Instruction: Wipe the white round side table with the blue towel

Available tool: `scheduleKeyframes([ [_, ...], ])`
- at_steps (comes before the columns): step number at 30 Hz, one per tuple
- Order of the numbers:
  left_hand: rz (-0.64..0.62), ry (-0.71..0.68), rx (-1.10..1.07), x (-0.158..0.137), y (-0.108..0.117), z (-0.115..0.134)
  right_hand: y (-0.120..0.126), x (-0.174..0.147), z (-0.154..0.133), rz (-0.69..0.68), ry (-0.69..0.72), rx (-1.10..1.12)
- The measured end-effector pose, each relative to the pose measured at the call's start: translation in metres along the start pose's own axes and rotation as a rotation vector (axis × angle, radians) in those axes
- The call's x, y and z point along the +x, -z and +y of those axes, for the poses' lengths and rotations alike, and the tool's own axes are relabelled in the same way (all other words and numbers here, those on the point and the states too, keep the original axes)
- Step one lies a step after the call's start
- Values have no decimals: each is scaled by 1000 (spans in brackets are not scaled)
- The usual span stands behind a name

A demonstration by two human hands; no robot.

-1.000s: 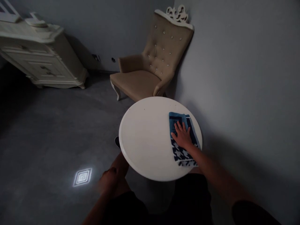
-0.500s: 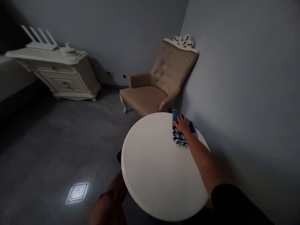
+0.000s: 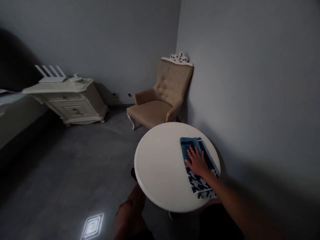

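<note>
My right hand [image 3: 197, 162] lies flat on a folded towel [image 3: 196, 180], its fingers spread over the cloth. The towel is blue and navy, with a pale houndstooth-like pattern at its near end. It rests on the right part of a round white table [image 3: 160, 166]. At the lower left, what looks like my left hand [image 3: 125, 211] is beside my bent leg, away from the table top. It is dark and smeared, and its fingers cannot be made out.
A tan tufted armchair [image 3: 152, 111] stands just behind the table, near the corner. Close by on the right is a grey wall [image 3: 250, 100]. A cream cabinet [image 3: 75, 106] at the left carries a white router [image 3: 52, 79]. A dark shoe [image 3: 133, 174] shows beside the table.
My right hand and the towel have come from the table's far edge towards me along the right side. More of the towel now shows. The view has shifted too.
</note>
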State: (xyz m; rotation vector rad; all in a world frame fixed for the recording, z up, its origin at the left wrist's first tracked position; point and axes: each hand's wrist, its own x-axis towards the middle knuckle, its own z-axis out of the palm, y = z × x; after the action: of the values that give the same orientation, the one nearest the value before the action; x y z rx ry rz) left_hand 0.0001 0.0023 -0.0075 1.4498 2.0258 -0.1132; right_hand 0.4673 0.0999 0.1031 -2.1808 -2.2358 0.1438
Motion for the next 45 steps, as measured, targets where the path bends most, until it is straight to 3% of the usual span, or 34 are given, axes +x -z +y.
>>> scheduleKeyframes([
  [6,-39,-4,56,-13,2,3,-14,-122,-32,8,30,68],
  [9,-20,10,65,-10,-3,2,-19,-147,-44,18,19,81],
  [12,4,21,77,-4,-6,1,-14,-143,-50,11,11,86],
  [15,9,29,85,-4,-4,5,0,-114,-48,-16,27,103],
  [18,20,67,103,-6,-2,12,10,-62,-37,-10,35,112],
  [26,24,106,130,5,-14,14,-6,106,-3,33,22,143],
  [35,6,127,159,17,-12,13,-1,245,12,17,20,127],
  [40,-7,141,168,20,-12,14,2,264,11,40,16,137],
  [45,4,148,151,18,-15,14,17,216,-1,30,-3,129],
])
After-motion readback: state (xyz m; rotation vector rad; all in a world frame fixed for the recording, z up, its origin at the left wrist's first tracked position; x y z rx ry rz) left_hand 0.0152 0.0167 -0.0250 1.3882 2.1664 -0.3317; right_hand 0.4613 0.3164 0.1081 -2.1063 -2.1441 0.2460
